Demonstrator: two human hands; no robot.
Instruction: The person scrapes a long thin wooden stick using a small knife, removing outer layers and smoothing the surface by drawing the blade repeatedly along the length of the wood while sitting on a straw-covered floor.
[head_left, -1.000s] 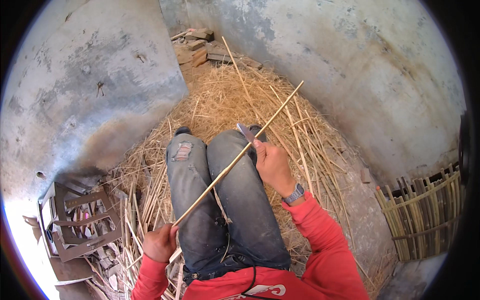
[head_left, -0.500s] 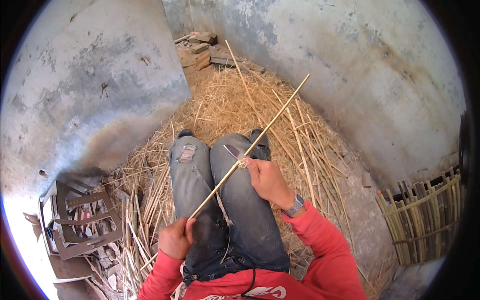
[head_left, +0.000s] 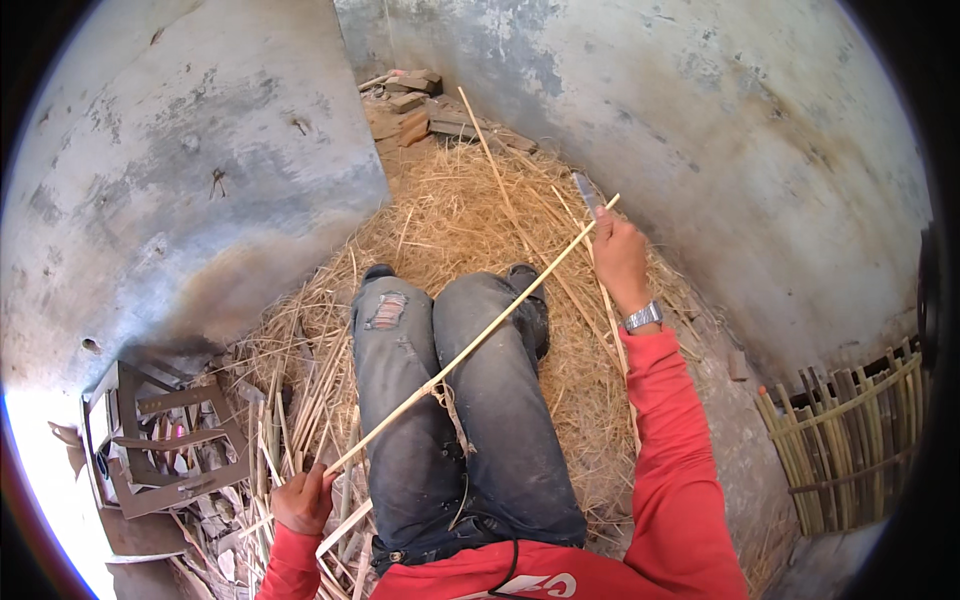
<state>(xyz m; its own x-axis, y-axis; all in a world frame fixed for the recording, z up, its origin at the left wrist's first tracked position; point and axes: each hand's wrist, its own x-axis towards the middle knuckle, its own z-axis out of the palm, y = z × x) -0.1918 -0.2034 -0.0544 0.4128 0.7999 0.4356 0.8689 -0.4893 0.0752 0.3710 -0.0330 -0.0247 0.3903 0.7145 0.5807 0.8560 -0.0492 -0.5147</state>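
A long, thin bamboo strip (head_left: 470, 350) runs slantwise above my thighs, from lower left to upper right. My left hand (head_left: 303, 502) is closed around its lower part, beside my left hip. Near the strip's far end is my right hand (head_left: 622, 262), closed on a knife (head_left: 585, 192). The knife's grey blade sticks up past the thumb and its handle is hidden in the fist. My right thumb lies close to the strip; whether the blade touches it I cannot tell.
Straw-like shavings (head_left: 440, 220) cover the floor ahead, with long strips among them. More strips (head_left: 300, 390) lie at my left, beside a brown metal frame (head_left: 185, 440). A slatted bamboo basket (head_left: 850, 440) stands at the right. Bricks (head_left: 410, 95) lie in the far corner between walls.
My right hand has moved away from me, with the knife, to the strip's far end. My left hand has shifted left and lower, drawing the strip with it.
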